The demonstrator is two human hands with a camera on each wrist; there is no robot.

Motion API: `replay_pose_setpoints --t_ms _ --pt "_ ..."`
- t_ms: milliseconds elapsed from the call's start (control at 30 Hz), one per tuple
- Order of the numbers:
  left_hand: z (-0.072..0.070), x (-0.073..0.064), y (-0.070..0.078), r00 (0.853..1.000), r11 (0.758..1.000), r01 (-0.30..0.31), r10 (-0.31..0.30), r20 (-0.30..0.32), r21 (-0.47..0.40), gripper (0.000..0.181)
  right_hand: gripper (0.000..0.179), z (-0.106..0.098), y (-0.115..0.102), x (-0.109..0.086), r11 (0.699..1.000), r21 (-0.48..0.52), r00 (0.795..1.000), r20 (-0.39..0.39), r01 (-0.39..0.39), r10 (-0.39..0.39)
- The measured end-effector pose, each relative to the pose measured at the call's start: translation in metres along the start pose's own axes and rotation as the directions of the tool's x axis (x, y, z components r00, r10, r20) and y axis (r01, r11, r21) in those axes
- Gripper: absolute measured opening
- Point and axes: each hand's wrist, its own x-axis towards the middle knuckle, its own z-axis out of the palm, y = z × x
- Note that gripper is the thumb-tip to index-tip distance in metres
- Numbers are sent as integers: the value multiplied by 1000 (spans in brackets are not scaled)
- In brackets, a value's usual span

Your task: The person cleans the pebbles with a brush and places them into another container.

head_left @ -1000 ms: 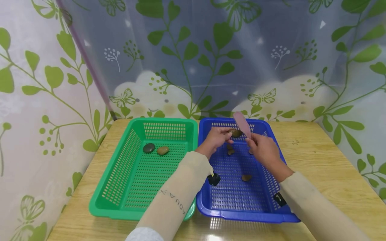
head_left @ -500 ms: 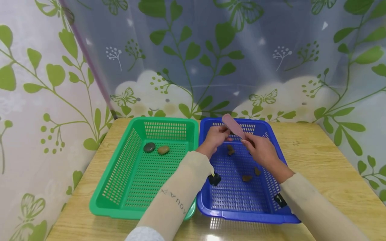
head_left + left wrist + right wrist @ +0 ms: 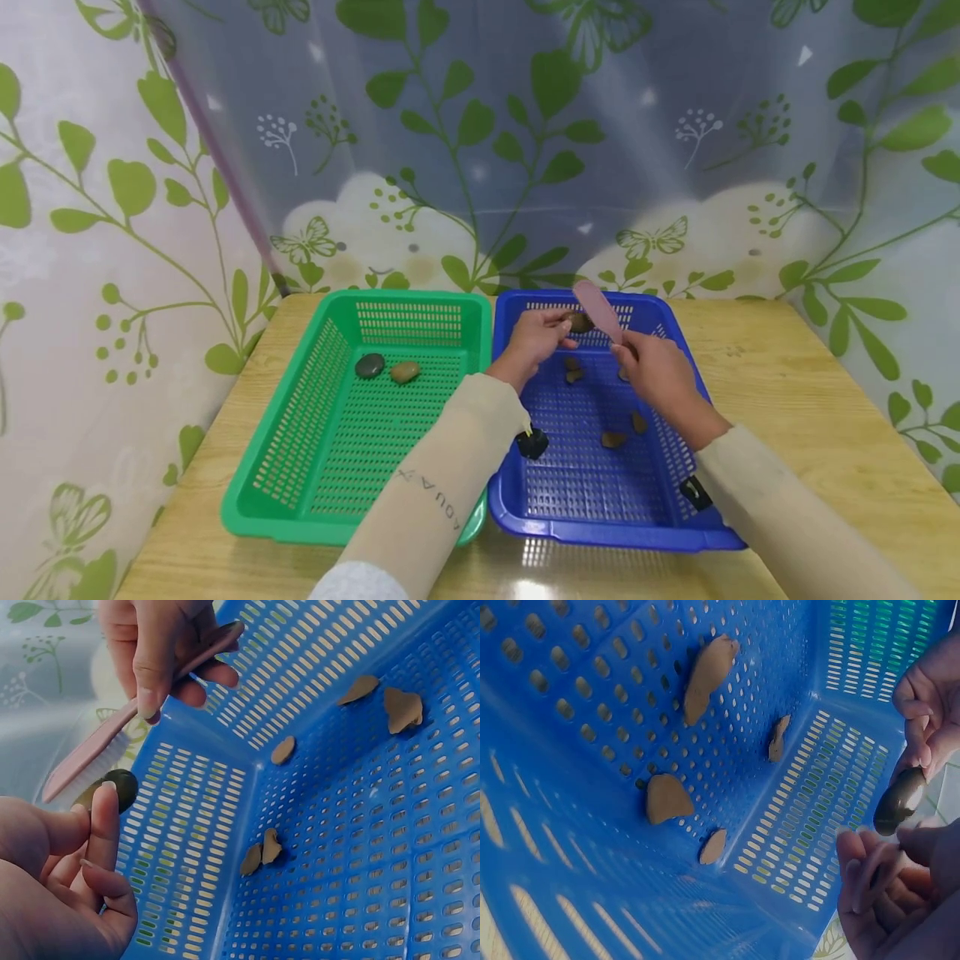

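Over the far end of the blue basket (image 3: 607, 533), my left hand (image 3: 534, 342) pinches a smooth, dark olive stone (image 3: 900, 801) between thumb and fingers. My right hand (image 3: 660, 375) grips a pink brush (image 3: 90, 754) by its handle. In the left wrist view its white bristles face down, right at the top of the stone. The right wrist view shows a shine on the stone's surface; the brush head is mostly hidden there by the right hand. Several flat brown pieces (image 3: 403, 709) lie on the basket floor below both hands.
A green basket (image 3: 285, 527) stands directly left of the blue one on a wooden table (image 3: 772, 375). Inside it lie a dark grey stone (image 3: 370, 365) and a tan stone (image 3: 405, 372). A leaf-patterned curtain (image 3: 465, 167) hangs behind the baskets.
The brush went left across the stone, covering it half a second ago, then came back right, so the stone shows again. The left hand has barely moved.
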Motion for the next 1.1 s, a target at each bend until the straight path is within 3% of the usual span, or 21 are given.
replay_pose_setpoints --t_ms 233,433,600,733,1100 --pt "0 1 -1 1000 999 1 -3 -23 -54 32 24 1 1 0 998 19 997 -31 -68 69" --pt "0 0 0 999 996 5 -9 -44 -86 32 21 4 -2 2 995 91 999 -29 26 -24" --pt "1 0 1 999 996 12 -17 -51 -88 32 17 6 -4 2 992 83 994 48 92 -96" --pt "1 1 2 998 996 21 -25 -53 -89 32 21 3 -3 1 994 88 993 96 58 -66" --pt "0 2 0 998 995 26 -32 -63 -94 31 29 -2 -1 0 990 102 992 87 -102 93"
